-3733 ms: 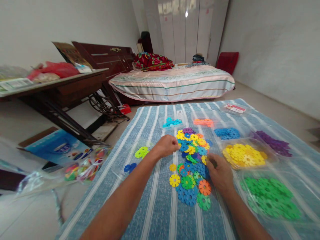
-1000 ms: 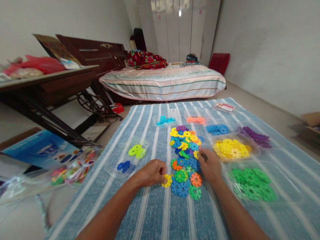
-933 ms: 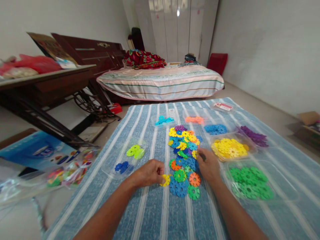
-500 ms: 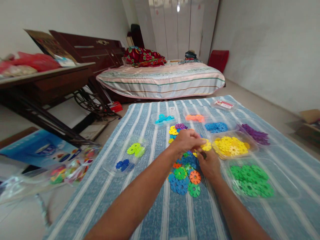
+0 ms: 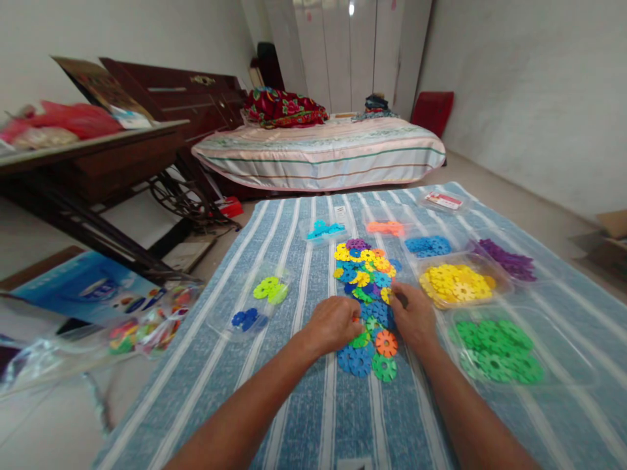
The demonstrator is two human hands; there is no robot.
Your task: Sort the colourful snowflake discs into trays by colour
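Observation:
My left hand (image 5: 336, 324) is at the left edge of a pile of notched plastic discs (image 5: 372, 277), its fingers bent and pinched round an orange disc (image 5: 356, 320) that shows only in part. A green disc (image 5: 361, 339) lies just under those fingertips. On the pile's right side is my right hand (image 5: 415, 318), thumb and fingers curled in. A yellow disc (image 5: 386, 296) shows at its fingertips; whether it is gripped is hidden. Nearest to the right hand stand clear boxes of yellow discs (image 5: 455, 279) and green discs (image 5: 494, 346).
Other clear boxes hold purple discs (image 5: 507, 260), blue discs (image 5: 428, 246), orange discs (image 5: 386, 227) and light-blue discs (image 5: 324, 229). At left, one box holds lime discs (image 5: 270, 290) and dark-blue discs (image 5: 246, 319). A striped cloth (image 5: 294, 405) covers the surface. A bed (image 5: 318, 156) stands beyond.
My left hand has moved left and down from beside the yellow box, where it held a yellow disc, to the pile's left edge. My right hand stays at the pile's right side.

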